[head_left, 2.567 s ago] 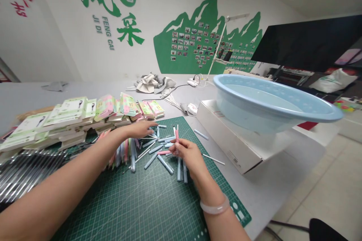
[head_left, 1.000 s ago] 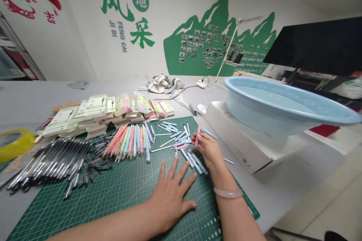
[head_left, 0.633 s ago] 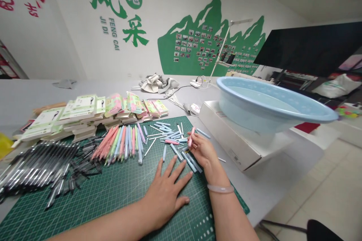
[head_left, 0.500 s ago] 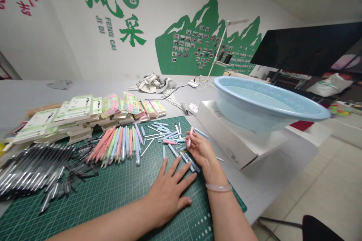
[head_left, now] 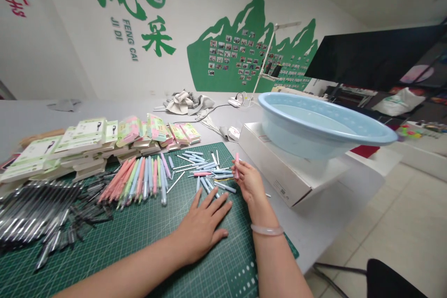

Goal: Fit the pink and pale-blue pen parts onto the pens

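Observation:
My left hand (head_left: pixel 204 226) lies flat on the green cutting mat (head_left: pixel 139 247), fingers spread, fingertips by the blue pen parts (head_left: pixel 209 185). Upright between the thumb and fingers of my right hand (head_left: pixel 248 184) is a pink pen barrel (head_left: pixel 237 165); a bracelet (head_left: pixel 267 230) circles that wrist. Around the hands are scattered loose blue pen parts, white refills (head_left: pixel 175 182) and another pink pen part (head_left: pixel 202 174). To the left, a row of coloured pens (head_left: pixel 143 179) lies side by side.
Clear black-tipped pens (head_left: pixel 38 214) are piled at the left. Behind them stand stacked small boxes (head_left: pixel 84 137). At the right a blue basin (head_left: pixel 324 125) rests on a white carton (head_left: pixel 275 163). Grey cloth (head_left: pixel 188 102) and a power strip (head_left: pixel 234 102) lie farther back.
The view has shifted slightly to the right. Blue pen parts close to my right hand have changed position on the mat. The pink barrel stays in my right hand, and my left stays flat.

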`<state>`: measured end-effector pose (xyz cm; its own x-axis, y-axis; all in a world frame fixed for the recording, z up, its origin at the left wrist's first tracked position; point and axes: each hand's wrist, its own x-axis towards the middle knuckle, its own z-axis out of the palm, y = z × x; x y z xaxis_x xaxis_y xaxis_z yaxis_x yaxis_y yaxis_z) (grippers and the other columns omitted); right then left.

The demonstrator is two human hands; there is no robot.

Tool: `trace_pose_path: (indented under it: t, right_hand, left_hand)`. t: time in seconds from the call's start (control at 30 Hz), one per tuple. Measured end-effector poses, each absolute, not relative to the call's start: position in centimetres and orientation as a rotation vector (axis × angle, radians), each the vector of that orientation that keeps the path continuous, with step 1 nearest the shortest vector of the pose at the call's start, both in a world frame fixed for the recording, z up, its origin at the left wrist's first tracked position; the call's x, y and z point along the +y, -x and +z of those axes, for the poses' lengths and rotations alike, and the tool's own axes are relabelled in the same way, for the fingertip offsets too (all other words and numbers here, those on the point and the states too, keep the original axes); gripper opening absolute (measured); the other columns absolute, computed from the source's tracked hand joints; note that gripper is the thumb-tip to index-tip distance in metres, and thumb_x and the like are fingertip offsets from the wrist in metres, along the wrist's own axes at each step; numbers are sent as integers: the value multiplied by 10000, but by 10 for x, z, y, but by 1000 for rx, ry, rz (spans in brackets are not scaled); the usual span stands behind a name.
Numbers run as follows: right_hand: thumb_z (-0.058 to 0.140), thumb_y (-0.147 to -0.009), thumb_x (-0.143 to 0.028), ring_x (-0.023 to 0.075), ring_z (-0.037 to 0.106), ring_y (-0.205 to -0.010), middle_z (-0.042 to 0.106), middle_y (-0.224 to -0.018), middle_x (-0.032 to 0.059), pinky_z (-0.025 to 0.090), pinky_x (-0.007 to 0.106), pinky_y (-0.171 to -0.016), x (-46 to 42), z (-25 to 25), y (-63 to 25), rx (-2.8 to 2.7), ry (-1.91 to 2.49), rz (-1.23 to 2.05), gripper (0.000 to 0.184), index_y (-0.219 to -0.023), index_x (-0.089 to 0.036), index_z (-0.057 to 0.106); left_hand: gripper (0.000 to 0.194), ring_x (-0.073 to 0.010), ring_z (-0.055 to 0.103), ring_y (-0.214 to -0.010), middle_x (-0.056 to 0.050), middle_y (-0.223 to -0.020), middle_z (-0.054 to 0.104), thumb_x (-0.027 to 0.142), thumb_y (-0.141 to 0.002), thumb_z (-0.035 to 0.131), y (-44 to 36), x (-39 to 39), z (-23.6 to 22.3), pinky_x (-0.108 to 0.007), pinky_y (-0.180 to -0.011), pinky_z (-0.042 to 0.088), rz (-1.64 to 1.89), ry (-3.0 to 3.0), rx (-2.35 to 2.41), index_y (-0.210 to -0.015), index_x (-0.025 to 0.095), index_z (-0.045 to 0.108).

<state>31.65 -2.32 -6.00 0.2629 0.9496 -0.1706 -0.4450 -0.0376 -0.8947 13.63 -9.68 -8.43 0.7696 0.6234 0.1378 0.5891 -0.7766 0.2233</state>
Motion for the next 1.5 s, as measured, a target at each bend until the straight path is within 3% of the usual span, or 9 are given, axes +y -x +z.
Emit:
trace_pose_path:
  t: [0.13,0.3,0.63,0.83,1.03,1.5]
  right_hand:
    - [695,-598,-300,135,530,-563,634,-611,2,377,251,-551,-21,-65,-314,-863,1252,1059,230,-764,-140,686]
    - [632,-641,-229,194,610,-721,703,-754,41,431,295,-692,-21,-76,-307,-1310,1450,934,176,-784,-166,713]
    - [587,-689,-164,175,598,-720,685,-776,36,399,257,-654,-24,-89,-293,-1771,1735,551,178,-829,-198,690]
    - [572,-719,-194,178,582,-740,665,-815,47,378,257,-650,-30,-86,-277,-1873,1724,438,175,-860,-193,676]
    - [555,-737,-187,180,565,-778,638,-861,48,381,263,-689,-30,-90,-274,-1844,1695,347,230,-947,-200,649]
    - [556,-756,-244,189,584,-771,641,-806,46,390,270,-686,-24,-92,-283,-1781,1789,302,180,-892,-199,665]
  left_hand:
    - [589,-277,92,-1407,22,-1525,211,530,-890,370,-126,-100,-81,-616,-1092,68,292,-2835,879,-1430,380,190]
    - [578,-261,113,-1404,-8,-1512,256,512,-890,386,-124,-93,-80,-572,-1108,82,323,-2811,989,-1424,341,243]
    - [520,-227,132,-1402,-1,-1473,340,473,-902,383,-113,-91,-77,-537,-1125,70,436,-2791,1056,-1394,317,316]
    - [509,-215,174,-1389,-16,-1438,389,469,-895,406,-113,-93,-76,-503,-1136,90,463,-2790,1085,-1368,286,359]
    - [538,-253,191,-1380,-23,-1476,325,492,-888,401,-112,-94,-80,-549,-1119,104,478,-2765,1180,-1379,281,342]
    - [503,-237,204,-1378,-18,-1455,368,472,-903,372,-109,-93,-82,-525,-1120,128,470,-2772,1153,-1369,283,365]
